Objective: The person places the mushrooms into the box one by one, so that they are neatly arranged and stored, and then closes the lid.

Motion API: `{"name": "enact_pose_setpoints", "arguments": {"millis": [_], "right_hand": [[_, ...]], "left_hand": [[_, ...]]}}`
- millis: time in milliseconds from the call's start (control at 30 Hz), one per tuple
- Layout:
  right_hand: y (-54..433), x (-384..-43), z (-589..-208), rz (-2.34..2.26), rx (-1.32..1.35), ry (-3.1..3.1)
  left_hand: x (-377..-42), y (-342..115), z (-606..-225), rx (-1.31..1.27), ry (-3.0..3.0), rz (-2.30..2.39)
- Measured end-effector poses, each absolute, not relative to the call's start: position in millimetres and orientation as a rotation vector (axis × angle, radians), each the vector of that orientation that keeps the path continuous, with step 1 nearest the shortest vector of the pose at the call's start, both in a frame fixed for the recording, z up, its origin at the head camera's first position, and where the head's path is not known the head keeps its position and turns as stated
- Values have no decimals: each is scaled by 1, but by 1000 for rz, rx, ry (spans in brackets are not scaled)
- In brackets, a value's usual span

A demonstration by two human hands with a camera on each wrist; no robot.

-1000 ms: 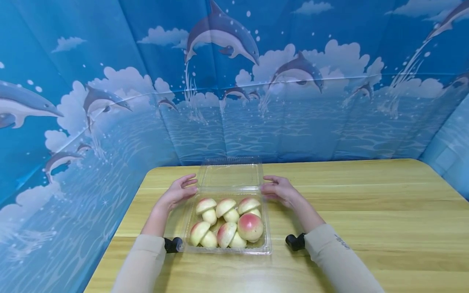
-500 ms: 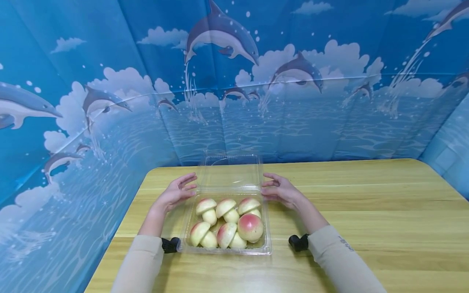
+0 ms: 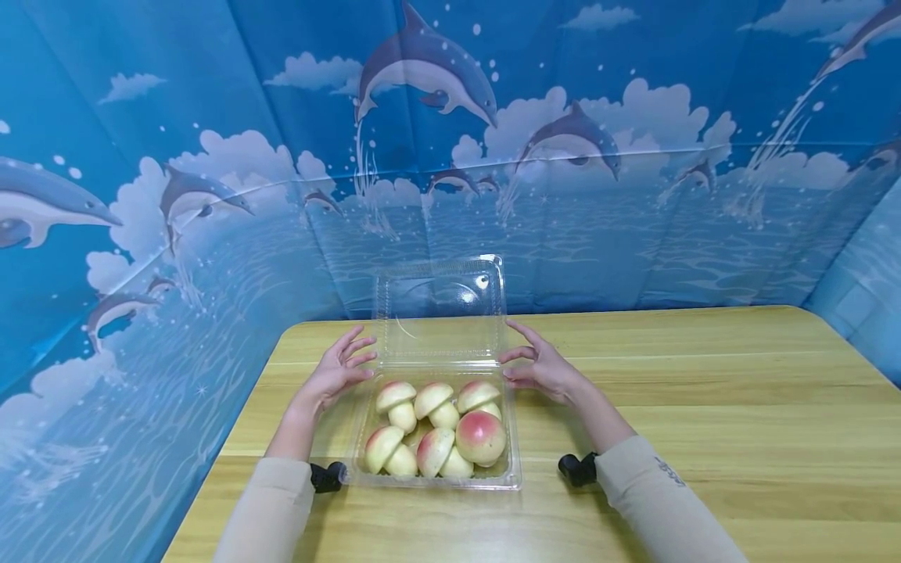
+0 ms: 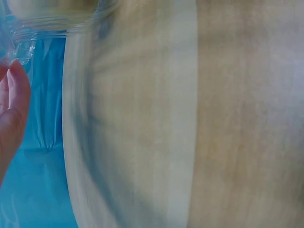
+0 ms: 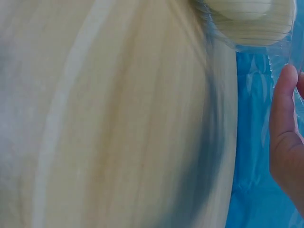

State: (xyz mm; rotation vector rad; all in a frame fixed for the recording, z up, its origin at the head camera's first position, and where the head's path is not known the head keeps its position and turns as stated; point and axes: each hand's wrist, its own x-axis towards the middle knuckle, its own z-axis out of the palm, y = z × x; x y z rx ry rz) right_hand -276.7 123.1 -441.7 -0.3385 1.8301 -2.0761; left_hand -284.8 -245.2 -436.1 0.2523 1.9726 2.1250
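Observation:
A clear plastic clamshell box (image 3: pixel 436 483) stands on the table with its hinged lid (image 3: pixel 439 309) tilted up at the back. Inside lie several mushroom-shaped pieces (image 3: pixel 436 450), cream with pink-blushed caps. My left hand (image 3: pixel 336 371) is at the lid's left side near the hinge, fingers spread and mostly straight, fingertips at the edge. Opposite it, my right hand (image 3: pixel 542 366) has its fingers spread along the lid's right edge. In the wrist views, the left thumb (image 4: pixel 19 88) and right thumb (image 5: pixel 285 102) reach the clear plastic; the other fingers are partly out of view.
The box rests on a light wooden table (image 3: pixel 676 407), which extends to the right. A blue dolphin-print curtain (image 3: pixel 450 227) hangs behind the table and along its left side. Black wrist cameras (image 3: pixel 579 469) sit beside the box on both sides.
The lid has swung upward from leaning far back to a steeper angle. The fingers of both hands have risen and spread with it. The box and its contents have stayed in place.

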Motion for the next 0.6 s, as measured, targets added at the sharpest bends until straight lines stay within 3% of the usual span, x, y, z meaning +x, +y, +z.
{"name": "enact_pose_setpoints", "arguments": {"millis": [600], "right_hand": [[118,-271,-449,-2183,-435,1876]], "left_hand": [[-280,-245,-441,311,2055,2127]]}}
